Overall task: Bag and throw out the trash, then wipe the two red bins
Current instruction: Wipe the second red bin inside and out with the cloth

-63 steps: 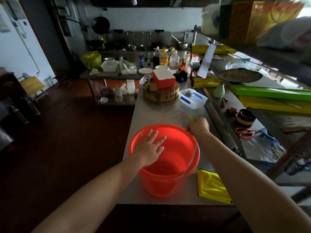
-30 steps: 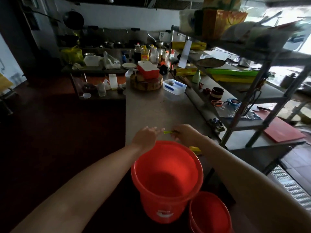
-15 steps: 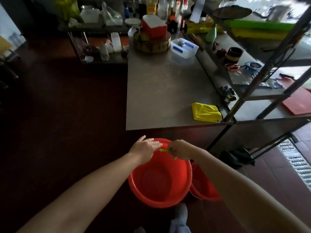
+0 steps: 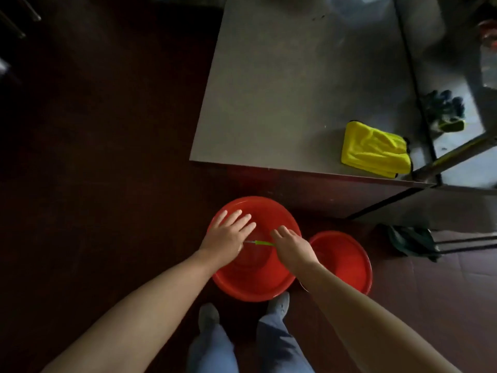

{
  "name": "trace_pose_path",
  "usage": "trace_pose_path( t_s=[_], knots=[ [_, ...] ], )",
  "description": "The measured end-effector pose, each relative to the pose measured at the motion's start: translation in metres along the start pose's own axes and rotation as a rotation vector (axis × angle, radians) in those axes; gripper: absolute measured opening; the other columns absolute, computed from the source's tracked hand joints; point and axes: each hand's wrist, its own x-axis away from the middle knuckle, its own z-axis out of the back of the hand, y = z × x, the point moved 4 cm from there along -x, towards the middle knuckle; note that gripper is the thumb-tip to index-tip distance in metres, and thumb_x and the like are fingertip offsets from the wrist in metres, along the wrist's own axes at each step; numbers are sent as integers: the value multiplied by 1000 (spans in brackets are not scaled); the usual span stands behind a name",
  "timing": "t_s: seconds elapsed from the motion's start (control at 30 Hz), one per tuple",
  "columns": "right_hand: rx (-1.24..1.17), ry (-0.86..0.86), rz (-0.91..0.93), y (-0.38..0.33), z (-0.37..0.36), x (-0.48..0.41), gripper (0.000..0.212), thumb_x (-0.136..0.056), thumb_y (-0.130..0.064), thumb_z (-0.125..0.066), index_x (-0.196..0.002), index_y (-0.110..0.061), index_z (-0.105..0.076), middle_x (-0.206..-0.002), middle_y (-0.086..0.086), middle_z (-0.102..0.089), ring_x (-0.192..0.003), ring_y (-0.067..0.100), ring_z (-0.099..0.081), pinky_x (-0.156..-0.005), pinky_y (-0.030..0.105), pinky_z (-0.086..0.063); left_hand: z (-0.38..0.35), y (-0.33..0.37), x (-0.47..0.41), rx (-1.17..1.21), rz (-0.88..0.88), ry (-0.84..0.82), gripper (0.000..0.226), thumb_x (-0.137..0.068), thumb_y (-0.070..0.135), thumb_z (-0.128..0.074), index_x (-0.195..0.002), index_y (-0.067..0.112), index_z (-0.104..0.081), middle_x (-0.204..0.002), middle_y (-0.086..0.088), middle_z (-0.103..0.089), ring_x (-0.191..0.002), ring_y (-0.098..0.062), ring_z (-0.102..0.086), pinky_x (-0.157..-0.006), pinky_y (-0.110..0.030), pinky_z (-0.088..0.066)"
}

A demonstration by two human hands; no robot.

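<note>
At the bottom stand two feet [image 4: 208, 314] in grey, under blue trousers [image 4: 269, 345], on the dark red floor [image 4: 107, 157]. Just in front of the toes sits the left red bin [image 4: 252, 293]. It is upright and its mouth is open to the camera. The right red bin [image 4: 367, 267] stands just beside it on the floor, and their rims seem to meet under the right forearm.

Both hands are above the mouth of the left red bin. The left hand [image 4: 228, 239] is released, with its fingers [image 4: 238, 215] straight and spread. The right hand [image 4: 293, 244] has bent fingers and pinches one end of the thin green handle [image 4: 262, 243]. This handle lies across between the two hands. I cannot tell if the left hand touches its wire end.

Behind the bins comes the grey metal desk [image 4: 282, 90]. A yellow cloth [image 4: 375, 150] lies crumpled near its right front corner. To the right, on a lower shelf [image 4: 457, 168], there are dark gloves [image 4: 443, 109]. A dark green bundle [image 4: 411, 242] lies on the floor under that shelf.
</note>
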Motion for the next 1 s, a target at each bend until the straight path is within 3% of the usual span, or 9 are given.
trace_pose_path(
  t_s=[0.07, 0.13, 0.2, 0.27, 0.37, 0.57, 0.8, 1.0],
  knots=[
    [66, 57, 19, 14, -19, -10, 27, -91, -8, -57, -116, -14, -63, -107, 4, -61, -97, 29, -65, -71, 40, -55, -26, 0, -16, 4, -3, -20, 66, -98, 24, -52, -158, 31, -27, -167, 6, -20, -155, -19, -9, -125, -46, -6],
    [144, 74, 25, 29, -43, -26, 37, -87, -14, -64, -124, -14, -66, -119, 7, -66, -112, 33, -64, -92, 46, -54, -55, -1, -32, 21, -3, -34, 65, -99, 23, -50, -159, 30, -25, -167, 4, -20, -155, -20, -9, -125, -46, -5],
    [182, 58, 15, 43, -70, -45, 53, -80, -20, -71, -133, -15, -65, -137, 12, -62, -132, 35, -55, -110, 56, -43, -88, -4, -51, 29, 1, -34, 68, -99, 23, -49, -160, 30, -21, -167, 2, -18, -155, -21, -8, -125, -47, -2],
    [197, 40, 10, 56, -102, -63, 60, -81, -23, -67, -140, -17, -60, -149, 14, -53, -143, 35, -44, -116, 60, -33, -121, -8, -69, 18, -17, -28, 70, -99, 22, -49, -161, 30, -18, -168, 1, -14, -155, -23, -6, -123, -47, 2],
    [203, 51, -2, 67, -149, -89, 61, -82, -23, -67, -143, -18, -57, -153, 14, -47, -146, 34, -39, -117, 62, -30, -166, -19, -88, 19, -35, -38, 71, -98, 25, -54, -160, 30, -20, -168, -1, -14, -155, -25, -4, -122, -47, 4],
    [202, 46, -50, 85, -210, -137, 63, -80, -23, -73, -142, -20, -58, -152, 15, -48, -143, 33, -42, -118, 63, -27, -232, -34, -123, 26, -8, -63, 74, -92, 29, -61, -158, 30, -27, -166, 0, -19, -154, -26, -9, -123, -54, -11],
    [163, 36, -108, 106, -237, -176, 57, -94, -24, -59, -149, -22, -46, -160, 11, -36, -151, 33, -26, -124, 58, -10, -266, -47, -157, 56, -2, -17, 71, -93, 27, -61, -157, 30, -29, -165, 0, -21, -154, -25, -11, -124, -52, -9],
    [135, 65, -124, 112, -249, -195, 46, -94, -22, -59, -139, -20, -57, -152, 10, -45, -145, 34, -34, -123, 56, -15, -289, -53, -178, 86, 9, -13, 65, -96, 19, -57, -155, 28, -32, -165, -1, -23, -154, -25, -12, -123, -52, -9]
  ],
)
